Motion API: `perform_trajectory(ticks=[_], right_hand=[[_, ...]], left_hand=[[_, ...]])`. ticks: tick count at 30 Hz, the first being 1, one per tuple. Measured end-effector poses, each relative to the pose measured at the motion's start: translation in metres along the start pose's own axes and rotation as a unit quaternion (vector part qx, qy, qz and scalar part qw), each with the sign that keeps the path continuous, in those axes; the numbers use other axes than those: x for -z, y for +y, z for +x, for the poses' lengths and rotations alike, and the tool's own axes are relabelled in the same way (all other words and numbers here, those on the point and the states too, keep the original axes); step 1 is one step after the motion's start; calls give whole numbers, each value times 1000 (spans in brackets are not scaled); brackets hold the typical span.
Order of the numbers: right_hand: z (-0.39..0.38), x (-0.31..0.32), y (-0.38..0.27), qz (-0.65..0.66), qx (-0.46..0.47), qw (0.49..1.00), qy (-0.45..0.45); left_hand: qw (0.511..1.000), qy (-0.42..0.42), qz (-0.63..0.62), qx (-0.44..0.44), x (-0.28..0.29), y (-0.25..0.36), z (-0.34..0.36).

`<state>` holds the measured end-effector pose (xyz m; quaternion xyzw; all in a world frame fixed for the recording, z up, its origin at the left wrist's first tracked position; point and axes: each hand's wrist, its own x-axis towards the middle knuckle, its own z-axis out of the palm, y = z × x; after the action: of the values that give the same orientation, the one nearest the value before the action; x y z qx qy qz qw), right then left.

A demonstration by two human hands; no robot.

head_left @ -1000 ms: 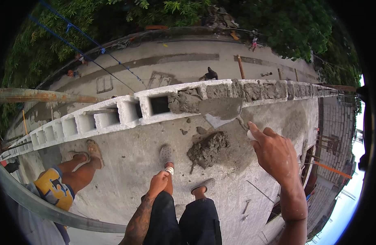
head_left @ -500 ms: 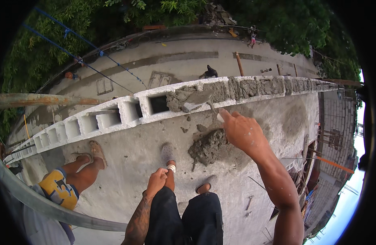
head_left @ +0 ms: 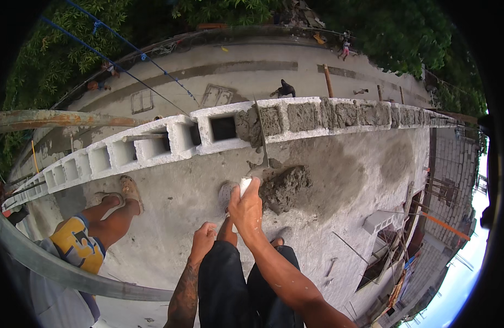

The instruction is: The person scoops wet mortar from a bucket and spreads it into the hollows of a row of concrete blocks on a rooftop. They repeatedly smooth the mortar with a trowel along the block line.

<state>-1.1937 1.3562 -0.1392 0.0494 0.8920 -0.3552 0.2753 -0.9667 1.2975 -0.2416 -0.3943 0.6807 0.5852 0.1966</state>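
Note:
My right hand (head_left: 246, 209) is wrapped round the pale handle of a trowel (head_left: 245, 186). The trowel's thin blade stands nearly edge-on, reaching up across the wall of hollow concrete blocks (head_left: 222, 146), next to an open block cell. Wet mortar (head_left: 302, 117) fills the cells to the right of the blade; those to the left are open. Just beyond my right hand, a heap of mortar (head_left: 288, 188) lies on the concrete floor. My left hand (head_left: 203, 241) is beside my knee, fingers loosely curled and holding nothing.
Another person's legs (head_left: 118, 218) and yellow shorts stand at the left, near a curved metal bar (head_left: 99, 282). A rusty pole (head_left: 60, 118) and blue ropes cross the upper left. Beyond the wall, a lower paved surface shows. A hammer-like tool (head_left: 330, 268) lies at right.
My right hand has drawn back toward me and left, turning the trowel from flat on the mortar to edge-on. The left hand has shifted slightly left, away from my ankle.

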Motion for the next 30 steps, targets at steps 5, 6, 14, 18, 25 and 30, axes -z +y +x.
perform_trajectory(ticks=[5,6,14,18,25,30], right_hand=[[-9,61,-19,-36,127,986,-98],[-5,66,-15,-51,129,988,-73],[-14,-32,21,95,75,989,-83],[-34,-1,66,121,134,978,-102],[7,157,296,-107,4,991,-81],[71,222,444,-80,-48,991,-98]], left_hand=[[1000,6,-1,-22,-4,-1,-6],[1000,13,-5,-7,-5,0,-5],[997,44,-46,-40,-49,38,3],[989,63,-14,-133,-72,41,6],[992,-36,113,-34,-161,11,17],[984,-50,167,-20,-266,-3,13]])
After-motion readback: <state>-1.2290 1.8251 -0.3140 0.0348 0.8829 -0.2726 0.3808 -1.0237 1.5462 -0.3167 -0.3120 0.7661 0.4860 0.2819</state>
